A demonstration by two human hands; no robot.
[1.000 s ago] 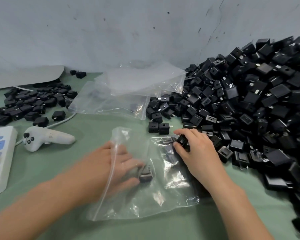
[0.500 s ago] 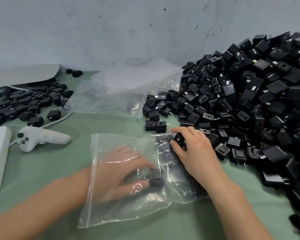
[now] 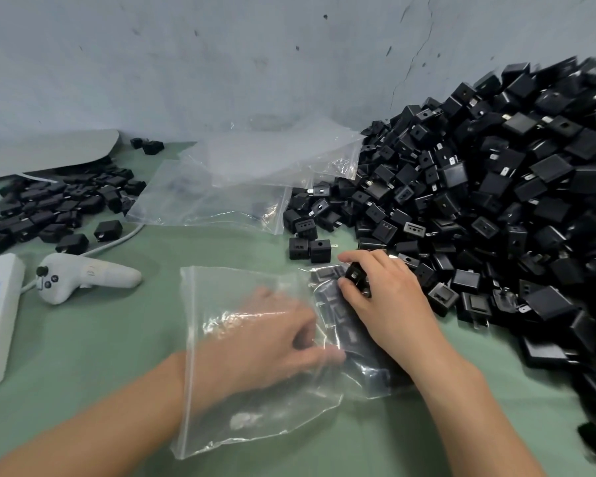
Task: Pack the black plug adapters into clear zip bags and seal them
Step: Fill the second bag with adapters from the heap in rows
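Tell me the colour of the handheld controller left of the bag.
The controller is off-white with black buttons, seen in the head view.

A: Where is the left hand (image 3: 265, 342) sitting?
B: It is lying inside the clear zip bag (image 3: 221, 304) on the green counter (image 3: 117, 339), next to bagged adapters (image 3: 344, 325); its grip is showing too blurred to judge.
A: And the right hand (image 3: 393, 304)?
B: Its fingers (image 3: 369, 259) are pinching a black adapter (image 3: 355, 275) over the bag's far right corner, just beside the big pile (image 3: 496, 201).

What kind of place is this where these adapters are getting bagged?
Probably a small packing workshop or factory bench: a huge heap of black plug adapters lies piled against a bare, scuffed wall, and spare clear zip bags lie on the green table.
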